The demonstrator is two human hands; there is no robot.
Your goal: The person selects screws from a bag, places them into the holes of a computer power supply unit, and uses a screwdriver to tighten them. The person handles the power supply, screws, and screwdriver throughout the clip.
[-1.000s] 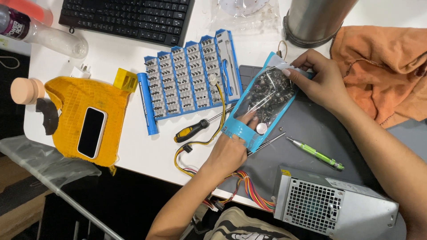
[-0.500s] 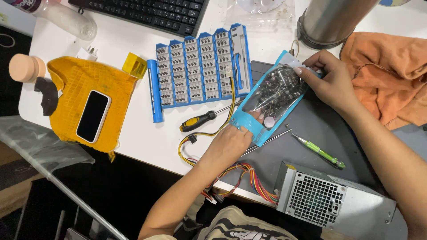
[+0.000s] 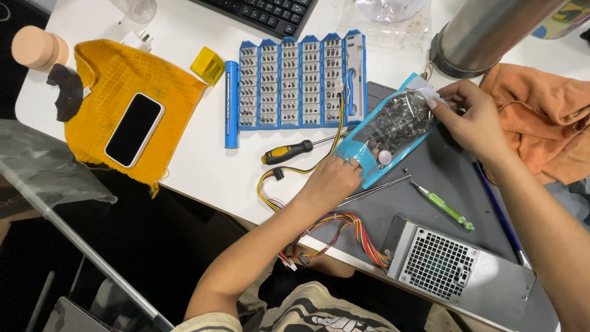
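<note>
Both hands hold a bag of screws over the grey mat.

The left hand pinches the bag at its lower blue end; the right hand grips its top corner. A bit case and screwdriver lie just left, a power supply nearby.

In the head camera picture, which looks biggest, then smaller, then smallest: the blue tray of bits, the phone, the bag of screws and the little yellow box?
1. Blue tray of bits, clearly the largest.
2. Bag of screws, held by the left hand and right hand.
3. Phone, close to the bag in size, so this order is unsure.
4. Little yellow box, smallest.
</note>
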